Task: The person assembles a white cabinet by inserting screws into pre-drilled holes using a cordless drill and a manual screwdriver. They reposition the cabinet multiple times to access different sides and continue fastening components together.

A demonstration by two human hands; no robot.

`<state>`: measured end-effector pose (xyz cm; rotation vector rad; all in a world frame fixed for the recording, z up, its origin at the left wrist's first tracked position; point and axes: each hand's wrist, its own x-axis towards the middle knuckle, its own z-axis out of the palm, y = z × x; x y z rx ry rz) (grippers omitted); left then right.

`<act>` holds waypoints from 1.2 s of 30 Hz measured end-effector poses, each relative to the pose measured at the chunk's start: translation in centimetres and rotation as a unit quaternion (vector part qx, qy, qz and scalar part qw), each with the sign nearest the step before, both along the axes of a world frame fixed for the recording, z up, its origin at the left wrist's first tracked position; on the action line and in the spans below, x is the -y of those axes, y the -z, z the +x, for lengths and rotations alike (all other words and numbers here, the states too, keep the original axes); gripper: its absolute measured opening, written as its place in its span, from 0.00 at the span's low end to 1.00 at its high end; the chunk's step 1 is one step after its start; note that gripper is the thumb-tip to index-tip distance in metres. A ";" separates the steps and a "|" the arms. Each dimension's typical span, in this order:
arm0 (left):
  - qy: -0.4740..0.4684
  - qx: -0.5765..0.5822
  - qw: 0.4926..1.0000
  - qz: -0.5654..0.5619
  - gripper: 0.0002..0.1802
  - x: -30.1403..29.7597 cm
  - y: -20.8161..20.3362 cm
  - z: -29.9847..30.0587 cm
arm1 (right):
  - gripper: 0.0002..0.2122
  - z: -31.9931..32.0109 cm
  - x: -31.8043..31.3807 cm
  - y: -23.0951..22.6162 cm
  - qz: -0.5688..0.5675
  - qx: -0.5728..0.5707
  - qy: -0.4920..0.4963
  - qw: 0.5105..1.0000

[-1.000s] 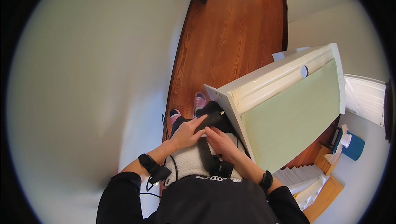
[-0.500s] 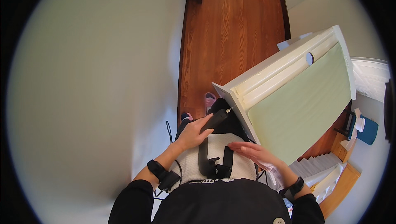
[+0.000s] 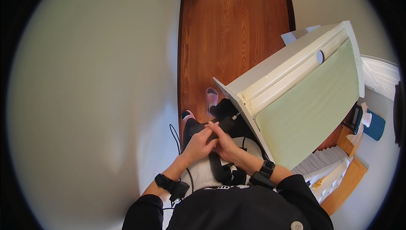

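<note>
Just now, in the head view, we are curling our left hand [image 3: 198, 146] around a black tool [image 3: 227, 123], while our right hand [image 3: 225, 146] is overlapping its fingers; whether the right is also gripping, we cannot tell. The tool is pointing its metal tip [image 3: 236, 116] toward a white frame [image 3: 270, 75], just beside it, which is surrounding a pale green panel [image 3: 306, 103].

Left hand [image 3: 198, 145] and right hand [image 3: 226, 146] together in front of torso [image 3: 230, 211], fingers overlapping near tips. Left hand curled in grip, back of hand uppermost, thumb stretched toward right hand. Right hand angled forward and leftward, palm hidden. Left forearm [image 3: 174, 170] and right forearm [image 3: 249, 161] slant inward, elbows bent. Right foot [image 3: 212, 99] planted ahead of left foot [image 3: 187, 116].
</note>
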<state>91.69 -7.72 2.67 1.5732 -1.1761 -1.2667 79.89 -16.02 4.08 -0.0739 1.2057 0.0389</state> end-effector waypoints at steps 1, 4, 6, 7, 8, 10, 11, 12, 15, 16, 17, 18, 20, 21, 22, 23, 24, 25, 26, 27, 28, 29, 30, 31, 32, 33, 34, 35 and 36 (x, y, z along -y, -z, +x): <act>-0.003 -0.001 1.000 0.000 0.30 0.0 0.0 -0.1 | 0.22 0.0 0.0 0.0 -0.004 -0.007 -0.003 1.000; 0.000 -0.004 1.000 0.000 0.30 0.1 0.2 -0.3 | 0.22 0.0 0.0 0.2 -0.010 -0.015 0.002 1.000; 0.000 -0.007 1.000 -0.004 0.30 0.2 0.2 -0.2 | 0.22 0.0 -0.1 0.4 -0.006 -0.021 0.006 1.000; 0.005 -0.017 1.000 0.009 0.30 0.2 0.2 0.0 | 0.22 0.0 -0.1 0.6 -0.020 -0.016 0.005 1.000; 0.008 -0.027 0.999 0.014 0.30 0.3 0.2 0.1 | 0.22 0.1 -0.1 0.7 -0.023 -0.015 0.003 1.000; 0.014 -0.041 0.999 0.018 0.30 0.4 0.2 0.4 | 0.22 0.2 -0.1 0.7 -0.026 -0.019 0.003 0.999; 0.015 -0.041 0.999 0.015 0.30 0.4 0.1 0.6 | 0.22 0.3 -0.1 0.7 -0.026 -0.021 0.003 0.999; 0.009 -0.041 0.999 0.003 0.29 0.5 0.1 0.7 | 0.22 0.5 -0.1 0.6 -0.026 -0.021 0.003 0.999; 0.001 -0.046 0.999 -0.006 0.29 0.6 -0.1 1.1 | 0.22 0.9 0.0 0.3 -0.037 -0.035 0.001 0.999; 0.010 -0.051 0.999 0.009 0.28 0.6 -0.2 1.2 | 0.21 1.0 0.0 0.3 -0.033 -0.046 -0.003 0.998; 0.012 -0.057 0.998 0.012 0.28 0.7 -0.1 1.4 | 0.21 1.1 0.1 0.3 -0.031 -0.045 -0.005 0.998; 0.012 -0.064 0.998 0.008 0.28 0.9 -0.1 1.6 | 0.20 1.2 0.2 0.3 -0.028 -0.046 -0.005 0.999; 0.024 -0.077 0.997 0.020 0.27 1.2 0.1 2.1 | 0.20 1.5 0.3 0.5 -0.023 -0.048 -0.004 0.999; 0.027 -0.086 0.996 0.017 0.27 1.3 0.1 2.5 | 0.20 1.6 0.3 0.6 -0.020 -0.048 -0.003 0.999; 0.031 -0.084 0.996 0.017 0.27 1.4 0.2 2.7 | 0.20 1.7 0.3 0.6 -0.015 -0.032 0.010 0.999; 0.033 -0.085 0.996 0.010 0.27 1.5 0.2 2.9 | 0.20 1.8 0.3 0.6 -0.010 -0.016 0.023 1.000; 0.024 -0.087 0.996 -0.007 0.27 1.5 0.2 3.0 | 0.20 1.9 0.2 0.6 0.004 -0.001 0.037 0.999; 0.033 -0.081 0.996 0.007 0.27 1.4 0.2 2.9 | 0.20 1.9 0.1 0.6 0.000 -0.017 0.028 0.999; 0.027 -0.074 0.997 0.005 0.27 1.2 0.1 2.7 | 0.20 1.7 0.2 0.5 0.000 -0.032 0.016 0.999; 0.025 -0.063 0.998 0.005 0.28 1.1 0.1 2.6 | 0.20 1.7 0.1 0.5 -0.002 -0.035 0.016 0.999; 0.020 -0.067 0.997 0.010 0.28 1.0 0.0 2.4 | 0.20 1.6 0.1 0.4 0.008 -0.030 0.014 0.999; 0.016 -0.072 0.997 0.015 0.28 0.9 -0.1 2.2 | 0.21 1.5 0.1 0.3 0.013 -0.017 0.022 1.000; 0.008 -0.080 0.997 0.004 0.28 1.0 0.0 2.0 | 0.21 1.4 0.3 0.4 0.021 -0.014 0.026 0.999; 0.013 -0.077 0.997 0.015 0.28 0.9 0.0 1.9 | 0.22 1.3 0.3 0.3 0.012 -0.022 0.011 1.000; 0.014 -0.077 0.997 0.014 0.28 0.9 0.1 1.8 | 0.22 1.2 0.3 0.4 -0.002 -0.028 0.006 1.000; 0.012 -0.077 0.997 0.007 0.28 0.9 0.2 1.8 | 0.22 1.2 0.3 0.5 -0.009 -0.036 0.003 0.999; 0.021 -0.072 0.997 0.009 0.28 0.9 0.3 1.8 | 0.22 1.2 0.2 0.5 -0.007 -0.040 0.002 0.999; 0.025 -0.069 0.997 0.005 0.28 1.0 0.4 1.9 | 0.22 1.1 0.2 0.5 -0.008 -0.037 0.003 0.999; 0.024 -0.064 0.998 -0.006 0.28 0.9 0.5 1.9 | 0.22 1.0 0.1 0.5 -0.002 -0.031 0.006 0.999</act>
